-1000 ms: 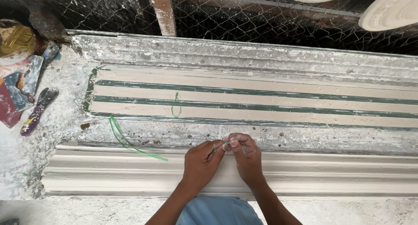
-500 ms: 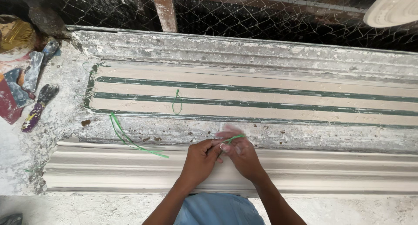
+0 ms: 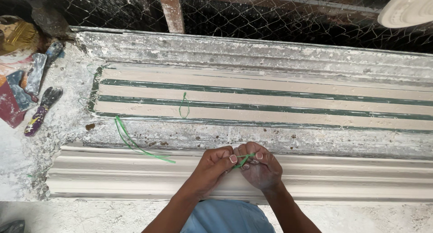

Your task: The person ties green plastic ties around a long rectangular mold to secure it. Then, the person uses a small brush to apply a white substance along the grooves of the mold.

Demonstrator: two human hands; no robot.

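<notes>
My left hand [image 3: 212,167] and my right hand [image 3: 259,166] meet fingertip to fingertip over a long white moulded cornice [image 3: 112,174], and both pinch a short piece of green string [image 3: 244,160]. Beyond the hands lies a long plaster-crusted mould [image 3: 270,138] with pale strips and green lines along it. A small green string loop [image 3: 183,105] rests on those strips. Another loose green string [image 3: 135,142] trails from the mould onto the cornice, to the left of my left hand.
At the left edge lie a plaster-smeared scraper [image 3: 41,111], other dirty tools [image 3: 34,75] and a brush [image 3: 18,36]. Wire mesh [image 3: 252,16] and a rusty post [image 3: 170,9] run behind the mould. White cast pieces [image 3: 408,7] show at top right.
The hands stay together over the cornice, fingers working. The green string has become visible between the fingertips. The view has shifted slightly.
</notes>
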